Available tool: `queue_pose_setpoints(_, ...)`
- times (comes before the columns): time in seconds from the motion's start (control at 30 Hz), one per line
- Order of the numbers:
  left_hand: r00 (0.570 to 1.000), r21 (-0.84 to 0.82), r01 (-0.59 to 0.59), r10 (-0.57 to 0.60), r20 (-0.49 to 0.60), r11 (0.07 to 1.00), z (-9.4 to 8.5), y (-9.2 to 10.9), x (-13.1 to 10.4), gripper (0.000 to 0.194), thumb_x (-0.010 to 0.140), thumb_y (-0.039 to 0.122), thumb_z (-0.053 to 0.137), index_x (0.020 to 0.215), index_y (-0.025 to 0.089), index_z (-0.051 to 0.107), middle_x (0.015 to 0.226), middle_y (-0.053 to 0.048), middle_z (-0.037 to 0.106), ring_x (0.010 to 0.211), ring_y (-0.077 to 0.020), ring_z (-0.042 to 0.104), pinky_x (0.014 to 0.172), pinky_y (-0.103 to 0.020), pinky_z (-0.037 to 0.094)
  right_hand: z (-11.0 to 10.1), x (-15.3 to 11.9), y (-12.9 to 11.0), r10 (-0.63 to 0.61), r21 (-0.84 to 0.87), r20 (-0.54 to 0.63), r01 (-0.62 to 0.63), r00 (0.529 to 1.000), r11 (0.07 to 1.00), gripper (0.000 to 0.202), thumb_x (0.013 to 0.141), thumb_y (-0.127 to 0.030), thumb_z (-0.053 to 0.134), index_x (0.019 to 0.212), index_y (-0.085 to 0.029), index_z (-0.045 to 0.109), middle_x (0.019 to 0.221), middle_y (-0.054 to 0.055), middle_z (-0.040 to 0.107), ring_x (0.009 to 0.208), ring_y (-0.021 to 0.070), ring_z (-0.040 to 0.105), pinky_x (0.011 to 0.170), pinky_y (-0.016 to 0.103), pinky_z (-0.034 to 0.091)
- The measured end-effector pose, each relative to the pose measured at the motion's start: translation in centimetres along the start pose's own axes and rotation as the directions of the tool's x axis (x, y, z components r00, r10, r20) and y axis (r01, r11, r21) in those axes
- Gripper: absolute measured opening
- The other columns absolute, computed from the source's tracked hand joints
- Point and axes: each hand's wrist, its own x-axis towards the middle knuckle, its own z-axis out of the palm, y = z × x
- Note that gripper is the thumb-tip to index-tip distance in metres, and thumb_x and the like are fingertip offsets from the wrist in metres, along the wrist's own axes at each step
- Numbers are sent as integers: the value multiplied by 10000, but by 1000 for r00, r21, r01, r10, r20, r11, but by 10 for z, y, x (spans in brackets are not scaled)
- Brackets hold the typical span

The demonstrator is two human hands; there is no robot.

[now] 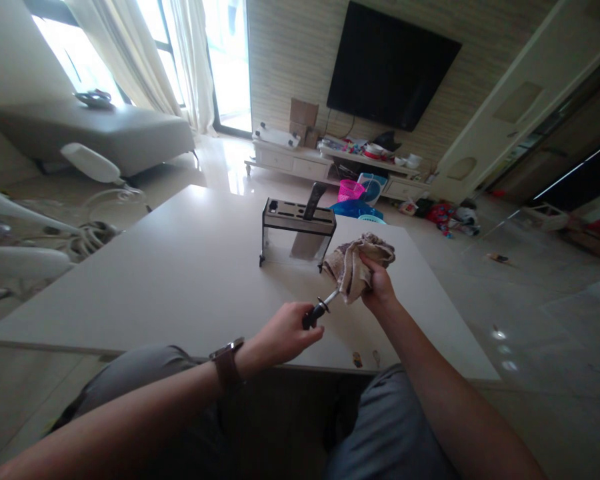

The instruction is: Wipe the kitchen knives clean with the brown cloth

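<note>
My left hand (294, 328) is closed around the black handle of a honing steel (331, 297), which has a round guard and a thin metal rod. The rod runs up into a brown and beige cloth (353, 265), so its far end is hidden. Bunched in my right hand (379, 283), the cloth covers part of those fingers. Just beyond stands a knife block (300, 212) with a slotted top and clear sides. One black-handled cleaver (307, 244) sits in it, its wide blade showing through the side.
The white table (200, 280) carries the block. A small keychain-like item (357, 360) lies by its near edge. White chairs (93, 163) stand at the left. Beyond the far edge are a pink basket (350, 190) and a blue tub (357, 209). A TV (390, 67) hangs behind.
</note>
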Motion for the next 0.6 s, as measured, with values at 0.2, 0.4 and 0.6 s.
queue_pose_setpoints(0.2, 1000, 20, 8, -8, -8, 1000, -1, -4, 1, 200, 828, 344, 617, 742, 166, 583, 671, 15, 549, 601, -119, 437, 548, -255, 320, -3, 2, 2, 4, -47, 18, -3, 1000, 999, 262, 729, -225, 808, 978, -168, 751, 848, 24, 807, 683, 189, 755, 746, 339, 672)
queue_pose_setpoints(0.4, 1000, 15, 2, -2, 7, 1000, -3, -1, -1, 190, 832, 337, 605, 752, 166, 598, 680, 11, 568, 603, -121, 450, 546, -258, 311, 1, -1, 2, 18, -48, 4, -18, 1000, 999, 241, 728, -223, 800, 959, -167, 760, 854, 23, 807, 683, 185, 748, 753, 330, 667)
queue_pose_setpoints(0.6, 1000, 8, 2, -2, 15, 1000, -4, -2, -2, 207, 839, 353, 604, 751, 166, 592, 683, 7, 571, 598, -124, 455, 541, -258, 317, 2, -2, 2, 27, -42, -3, -27, 1000, 999, 211, 750, -206, 779, 957, -170, 758, 839, 17, 803, 688, 183, 750, 745, 324, 667)
